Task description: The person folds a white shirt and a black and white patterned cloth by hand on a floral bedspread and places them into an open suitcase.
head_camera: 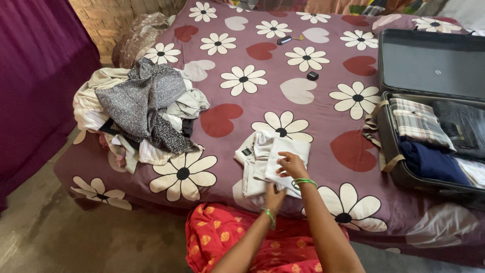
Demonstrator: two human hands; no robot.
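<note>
- White garment (262, 159): lies half folded on the bed (323, 126), near the front edge, between the heap of loose clothes (141, 108) on the left and the open suitcase (429, 131) on the right.
- Handling, my read: light, soft cloth with no stiffness. It should slump and unfold if lifted by one corner. Looks low-slip on the bedcover. Not fragile, but it creases easily.
- Best hold, my read: pinch along a folded edge with both hands, or slide a flat palm under the whole stack. Avoid single-layer corners.
- Right hand (292, 164): reaches in from the lower right and rests on top of the folded panel. Fingers are curled down onto the cloth, pressing or pinching the top layer. Grip is partly closed and in contact with the garment; can't tell whether it encloses a fold.
- Left hand (275, 194): comes up from below at the near edge of the garment, fingers on its lower hem. Grip looks loosely closed on the edge; thumb position is hidden.
- Both wrists carry green bangles, and the forearms converge on the garment.
- Suitcase already holds folded items: plaid, dark blue and dark grey.
- Two small dark objects (312, 76) lie farther up the bed, well apart from the hands.
</note>
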